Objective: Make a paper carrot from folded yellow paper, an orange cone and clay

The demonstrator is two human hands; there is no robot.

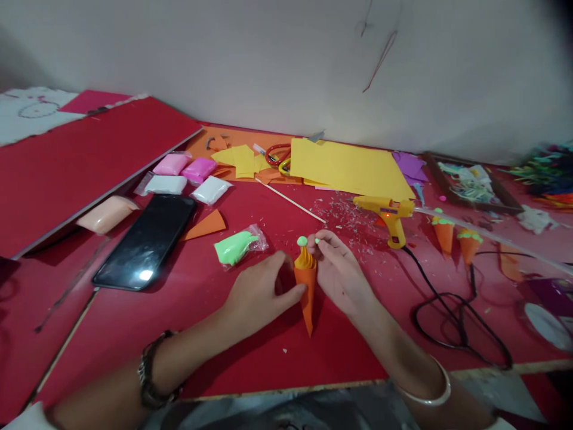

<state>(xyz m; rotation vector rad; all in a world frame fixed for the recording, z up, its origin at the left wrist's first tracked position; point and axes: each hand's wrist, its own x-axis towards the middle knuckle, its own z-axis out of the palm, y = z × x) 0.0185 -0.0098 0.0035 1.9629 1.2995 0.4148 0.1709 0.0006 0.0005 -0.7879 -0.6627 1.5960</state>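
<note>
In the head view, your left hand (259, 282) appears closed on the orange paper cone (306, 292), thumb over its side, tip pointing toward you. The cone carries a ridged yellow swirl (305, 259) topped by a pale green ball (302, 241). Just right of the cone's top, your right hand (339, 272) pinches a tiny green bead (317, 241). Squeeze too hard and the paper could buckle; a careless brush of those fingertips might knock the ball loose, and a slack pinch could drop the bead. Right of the cone, the yellow glue gun (394, 230) shows a lit lamp, so its nozzle may burn a straying hand.
</note>
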